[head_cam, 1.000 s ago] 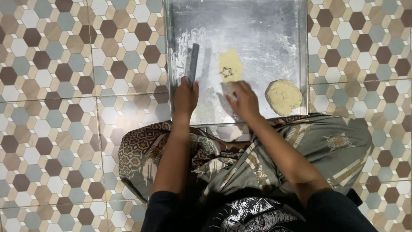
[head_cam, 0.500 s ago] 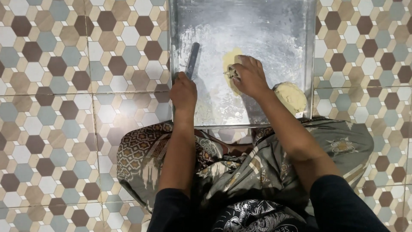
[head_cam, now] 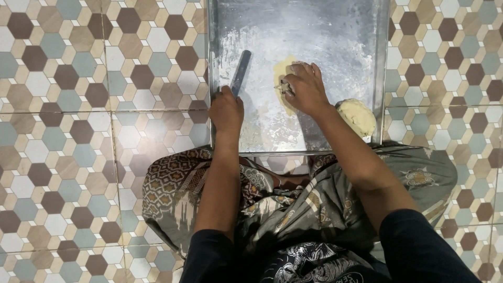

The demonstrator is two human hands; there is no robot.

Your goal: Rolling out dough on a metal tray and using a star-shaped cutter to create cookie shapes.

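Observation:
A large metal tray (head_cam: 335, 31), dusted with flour, lies on the tiled floor in front of my knees. My left hand (head_cam: 226, 109) grips a flat metal scraper (head_cam: 240, 72) whose blade points away over the tray. My right hand (head_cam: 305, 88) presses down on a thin, flat piece of yellow dough (head_cam: 283, 71) in the middle of the tray, with a small metal cutter under its fingers. A pale ball of dough (head_cam: 357, 116) sits in the tray's near right corner, beside my right forearm.
The floor (head_cam: 78, 131) around the tray is covered in brown, grey and white hexagon tiles. A patterned cloth (head_cam: 283, 204) covers my lap just below the tray's near edge.
My right hand moved away from me onto the flat dough piece and now covers much of it. My left hand kept its grip on the scraper.

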